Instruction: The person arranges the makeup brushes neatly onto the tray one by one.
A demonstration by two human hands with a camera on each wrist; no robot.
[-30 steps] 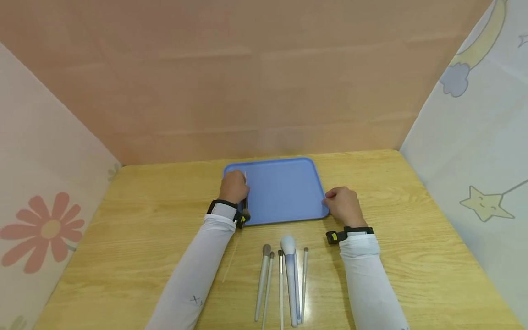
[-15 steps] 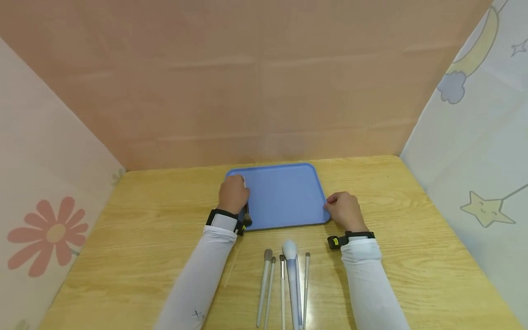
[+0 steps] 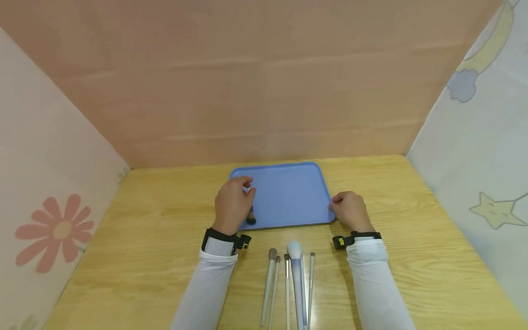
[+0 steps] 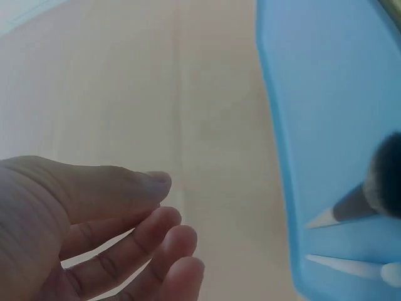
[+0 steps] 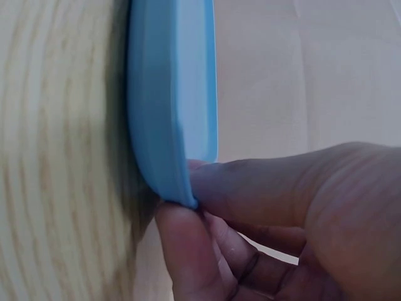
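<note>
Left hand [image 3: 231, 205] hovers loose-fingered over the tray [image 3: 288, 192], holding nothing; a brush [image 3: 250, 216] seems to lie beneath it. Right hand [image 3: 349, 210] pinches the rim; a tug could roll the brush off.

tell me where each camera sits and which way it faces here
Head: worn on the head, looking forward and down at the wooden table, blue tray and row of brushes; both sleeved arms, the left hand and the right hand show.
Left wrist: looks past the open left hand to the tray's edge and a dark-tipped brush on it.
Right wrist: looks along the right hand's grip on the tray rim.
Shared: the blue tray appears in all three views.
</note>
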